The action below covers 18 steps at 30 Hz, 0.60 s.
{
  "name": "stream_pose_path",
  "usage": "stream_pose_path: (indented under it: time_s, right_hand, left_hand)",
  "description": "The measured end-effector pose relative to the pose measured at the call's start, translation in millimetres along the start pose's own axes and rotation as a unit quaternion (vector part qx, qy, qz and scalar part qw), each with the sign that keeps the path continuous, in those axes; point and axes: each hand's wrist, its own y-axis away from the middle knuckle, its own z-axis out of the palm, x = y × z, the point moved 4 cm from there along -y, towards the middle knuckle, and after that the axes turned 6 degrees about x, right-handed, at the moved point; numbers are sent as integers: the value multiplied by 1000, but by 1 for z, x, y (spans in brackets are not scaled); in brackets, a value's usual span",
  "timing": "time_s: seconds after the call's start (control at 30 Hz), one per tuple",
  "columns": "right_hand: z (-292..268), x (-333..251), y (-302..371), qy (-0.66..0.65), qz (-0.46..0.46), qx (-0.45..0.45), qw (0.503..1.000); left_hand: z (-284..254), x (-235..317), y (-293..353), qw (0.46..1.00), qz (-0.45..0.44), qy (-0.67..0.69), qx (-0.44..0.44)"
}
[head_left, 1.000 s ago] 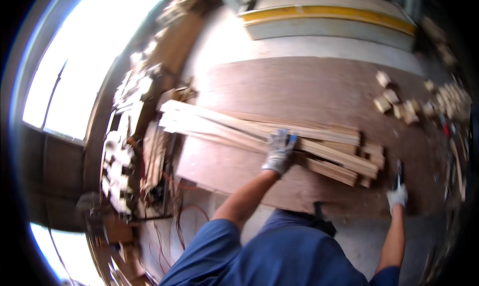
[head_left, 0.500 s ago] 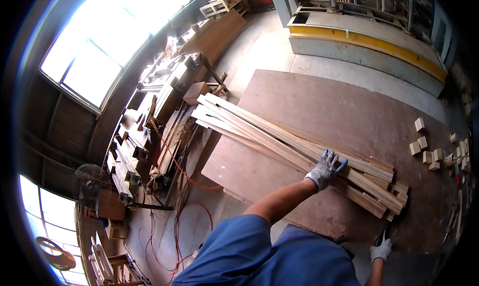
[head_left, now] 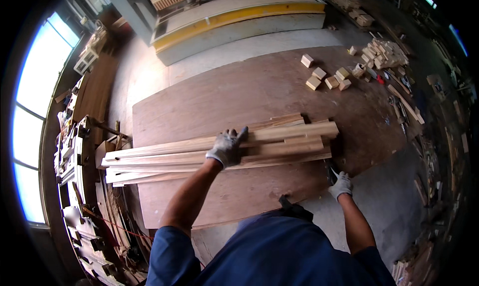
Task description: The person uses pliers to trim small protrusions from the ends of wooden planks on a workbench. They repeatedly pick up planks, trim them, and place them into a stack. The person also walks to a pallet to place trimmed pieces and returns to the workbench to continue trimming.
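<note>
A bundle of long, pale wooden strips [head_left: 164, 156] lies across the brown board table, their right ends uneven. My left hand [head_left: 227, 147], in a grey-white glove, rests on top of the strips with its thumb held apart from the fingers. By the table's near right edge, my right hand [head_left: 342, 185], also gloved, is closed around a dark, narrow tool [head_left: 331, 173]. The tool points toward the strips' right ends; its exact kind is too small to tell.
Several small wood blocks [head_left: 313, 82] sit at the table's far right, with a larger block pile [head_left: 384, 54] beyond. Hand tools [head_left: 397, 109] lie along the right side. A workbench [head_left: 75, 156] stands left, and a yellow-edged machine bed [head_left: 239, 24] at the back.
My view has swung to the right, so the strips now lie nearly level across it. My left hand stays on the strips, and my right still grips the dark tool beside their right ends.
</note>
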Motion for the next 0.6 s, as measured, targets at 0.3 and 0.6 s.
stream_pose_path:
  time_s: [0.3, 0.6]
  right_hand:
    - [-10, -7, 14, -20, 8, 12, 1000]
    - [0, -3, 11, 9, -8, 12, 1000]
  left_hand:
    - [32, -5, -35, 992, -23, 74, 102]
    - [86, 47, 47, 986, 22, 94, 136]
